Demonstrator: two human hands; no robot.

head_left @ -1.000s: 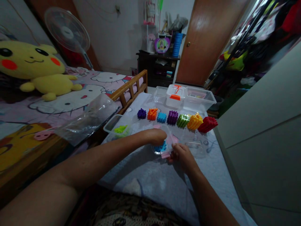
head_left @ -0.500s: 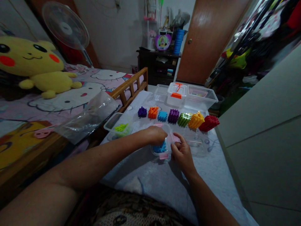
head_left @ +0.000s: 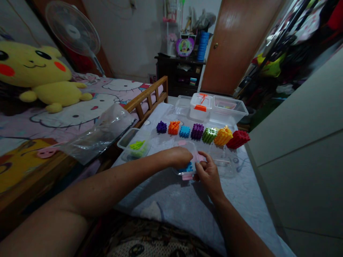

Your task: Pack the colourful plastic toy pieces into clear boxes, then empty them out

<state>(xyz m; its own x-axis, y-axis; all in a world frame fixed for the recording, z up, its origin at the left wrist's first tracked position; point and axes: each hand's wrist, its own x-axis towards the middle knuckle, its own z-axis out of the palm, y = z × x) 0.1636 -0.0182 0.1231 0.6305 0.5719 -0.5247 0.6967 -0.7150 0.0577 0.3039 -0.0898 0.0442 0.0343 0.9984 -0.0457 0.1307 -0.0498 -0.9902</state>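
My left hand (head_left: 182, 157) reaches down into a clear plastic box (head_left: 175, 172) with pink clips; its fingers are hidden inside. Under and beside that hand lie blue interlocking toy pieces (head_left: 189, 167). My right hand (head_left: 208, 173) is closed on the right rim of the same box, thumb and fingers pinching the wall. Behind the box, stacks of toy pieces stand in a row by colour, among them a light blue stack (head_left: 184, 131), a purple stack (head_left: 197, 131), a green stack (head_left: 209, 135) and a red stack (head_left: 238, 139).
Left of my hands stands a clear tub (head_left: 125, 142) with lime-green pieces (head_left: 137, 145). A clear lid (head_left: 226, 167) lies right of my right hand. A lidded box with orange clips (head_left: 200, 113) and a larger clear bin (head_left: 233, 111) stand at the back.
My left hand has shifted slightly right and lower inside the box, covering more of the blue pieces. My right hand stays on the rim.
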